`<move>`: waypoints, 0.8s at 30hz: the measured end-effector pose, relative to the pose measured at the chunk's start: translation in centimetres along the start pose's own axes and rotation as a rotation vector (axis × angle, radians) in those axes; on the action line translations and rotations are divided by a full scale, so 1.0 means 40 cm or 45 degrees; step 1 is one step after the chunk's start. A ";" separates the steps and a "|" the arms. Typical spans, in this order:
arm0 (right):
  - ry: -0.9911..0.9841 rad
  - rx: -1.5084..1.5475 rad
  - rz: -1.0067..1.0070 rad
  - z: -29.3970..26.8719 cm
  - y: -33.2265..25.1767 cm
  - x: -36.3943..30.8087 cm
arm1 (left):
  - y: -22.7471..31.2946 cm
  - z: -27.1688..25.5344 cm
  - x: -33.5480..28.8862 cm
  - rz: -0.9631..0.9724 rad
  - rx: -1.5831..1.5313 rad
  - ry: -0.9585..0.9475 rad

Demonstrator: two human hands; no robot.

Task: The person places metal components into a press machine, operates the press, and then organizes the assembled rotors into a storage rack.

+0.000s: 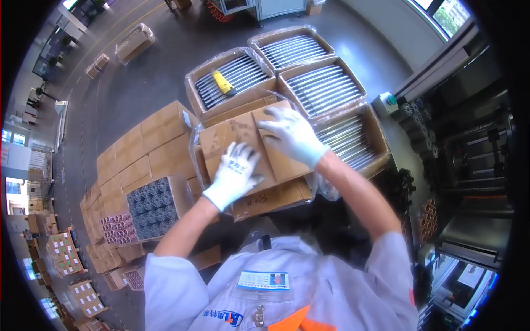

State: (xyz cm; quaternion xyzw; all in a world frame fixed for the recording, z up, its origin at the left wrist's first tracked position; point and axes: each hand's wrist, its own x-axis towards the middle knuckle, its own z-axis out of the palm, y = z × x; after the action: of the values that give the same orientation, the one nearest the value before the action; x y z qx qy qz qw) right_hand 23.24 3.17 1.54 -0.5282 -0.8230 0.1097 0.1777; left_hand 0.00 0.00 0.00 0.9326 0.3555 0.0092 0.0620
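Observation:
In front of me stands a cardboard box (pixel 269 200), with clear plastic film sticking out around its sides. Brown cardboard panels (pixel 232 135) cover its top. My left hand (pixel 234 174), in a white glove, lies on the left panel with its fingers spread. My right hand (pixel 292 135), gloved too, rests on the right panel, its fingers apart and bent a little at the tips. Neither hand grips anything. What the box holds is hidden. A yellow hand tool (pixel 222 82) lies on shiny metal rods (pixel 243 71) in the open carton beyond.
Several film-lined cartons of metal rods (pixel 323 88) stand beyond and right. Closed cartons (pixel 163 140) are stacked at left, beside a carton of dark round parts (pixel 152 207) and pink-ringed pieces (pixel 117 227). Machinery with a green button (pixel 392 100) borders the right.

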 end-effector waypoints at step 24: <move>-0.900 -0.464 -0.664 -0.183 -0.077 0.186 | -0.045 -0.218 -0.080 0.034 -0.270 -0.218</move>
State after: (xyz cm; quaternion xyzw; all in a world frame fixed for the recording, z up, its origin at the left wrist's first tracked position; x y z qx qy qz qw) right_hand 20.86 8.59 10.68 -0.2569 -0.9440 0.0885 -0.1873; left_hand -4.12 0.17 8.50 0.9228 0.3335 -0.0320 0.1902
